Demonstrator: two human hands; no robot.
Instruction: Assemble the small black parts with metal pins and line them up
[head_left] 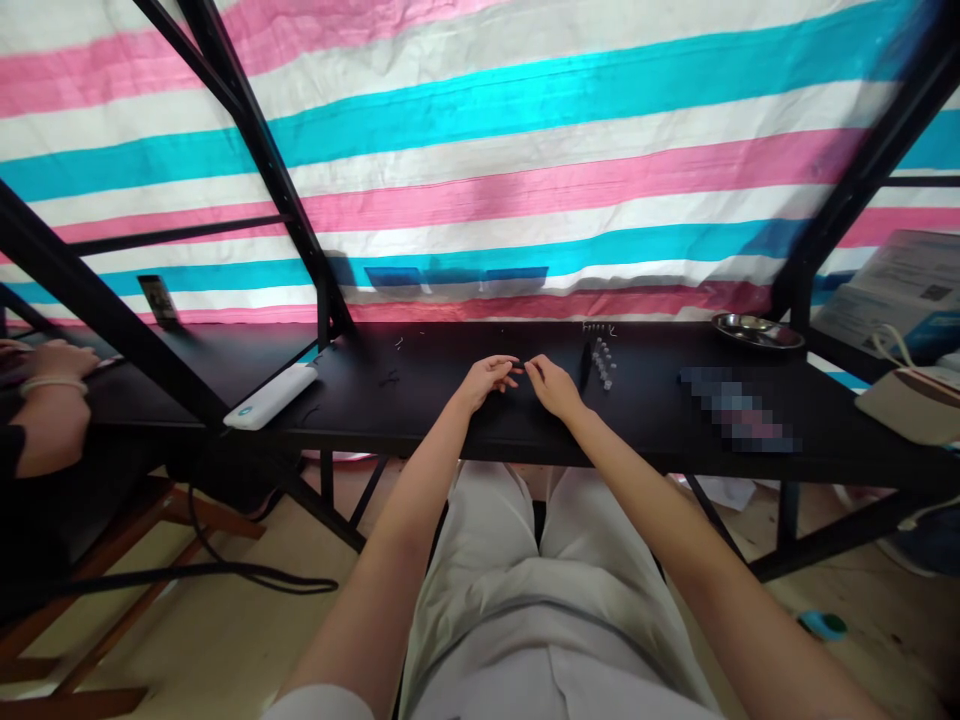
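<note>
My left hand point(487, 382) and my right hand point(553, 385) are close together above the black tabletop point(420, 405). Fingertips of both hands are pinched and almost meet. A small dark bit shows between them, too tiny to make out. Just right of my right hand lies a slim black object point(586, 365). Beside that is a row of small clear pieces point(602, 365). Some thin dark strips point(388, 378) lie on the table to the left of my left hand.
A long white device point(272, 397) lies near a black frame post. At the right are a shiny metal dish point(757, 332), a blurred-out item point(739, 410) and a beige bag point(911, 405). Another person's hand point(64, 365) is at the far left. Striped sheeting point(525, 180) hangs behind.
</note>
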